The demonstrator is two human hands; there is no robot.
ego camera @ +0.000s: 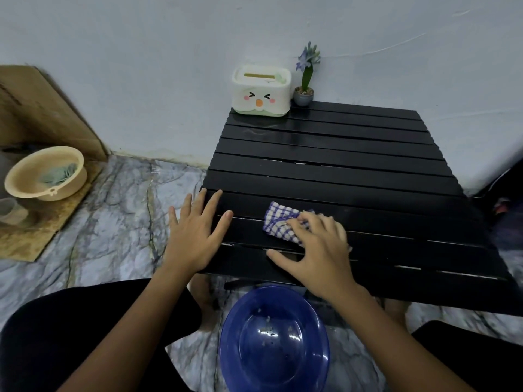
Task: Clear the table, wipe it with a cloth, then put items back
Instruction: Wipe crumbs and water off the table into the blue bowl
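Observation:
A low black slatted table (pixel 353 165) stands against the wall. My right hand (pixel 317 250) presses a purple-and-white checked cloth (pixel 278 219) onto the near slats, fingers bent over it. My left hand (pixel 195 227) lies flat with fingers spread on the table's near left corner, holding nothing. At the far left corner sit a white tissue box with a cartoon face (pixel 261 90) and a small grey pot with a purple flower (pixel 304 89).
A blue plastic bowl (pixel 273 340) with a few crumbs sits on the marble floor below the table's near edge, between my knees. To the left, a beige basin (pixel 28 179) holding a green cloth rests on cardboard (pixel 34 239), next to a small cup (pixel 8 207).

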